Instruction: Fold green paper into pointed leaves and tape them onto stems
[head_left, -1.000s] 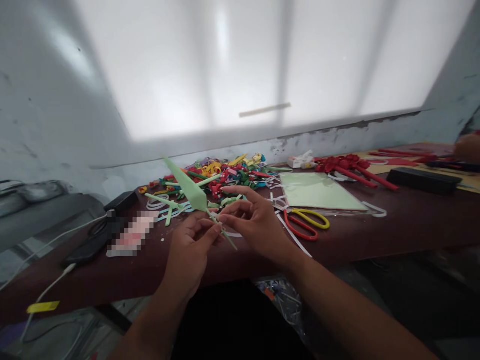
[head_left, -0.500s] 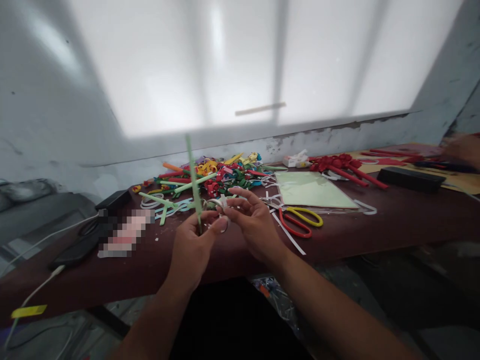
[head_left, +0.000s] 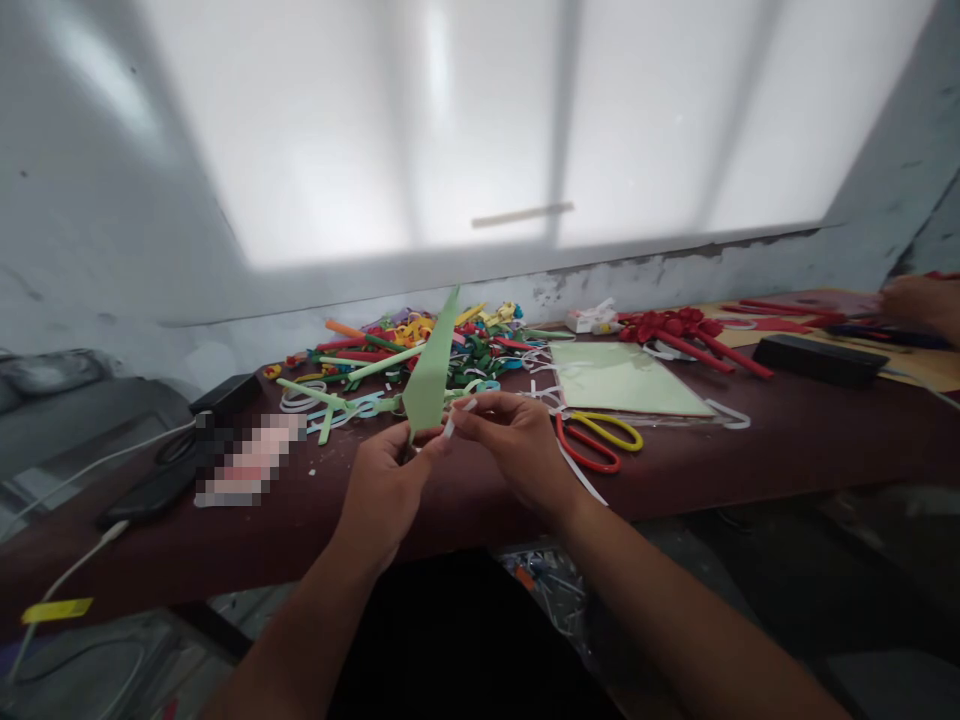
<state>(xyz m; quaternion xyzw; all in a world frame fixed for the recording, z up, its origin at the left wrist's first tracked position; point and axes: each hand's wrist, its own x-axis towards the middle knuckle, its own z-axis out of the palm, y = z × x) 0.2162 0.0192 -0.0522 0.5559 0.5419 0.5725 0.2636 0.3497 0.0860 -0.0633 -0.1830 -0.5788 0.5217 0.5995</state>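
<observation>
My left hand (head_left: 384,482) pinches the lower end of a pale green paper leaf (head_left: 433,372) that stands upright with its tip pointing up and to the right. My right hand (head_left: 517,445) is right beside it, fingers curled, pinching a small white strip (head_left: 451,426) at the leaf's base. Both hands hover over the front of the dark red table (head_left: 787,450). Behind them lies a heap of coloured paper strips (head_left: 420,350).
Red and yellow scissors (head_left: 600,440) lie right of my hands, next to a pale green sheet (head_left: 622,378). Red paper flowers (head_left: 690,330) and a black box (head_left: 817,360) are farther right, where another person's hand (head_left: 919,300) rests. A phone and cables (head_left: 150,490) lie left.
The green leaf has been turned in my left hand: it pointed up-left, then showed edge-on, and now faces me leaning right. My right hand moved closer to its base.
</observation>
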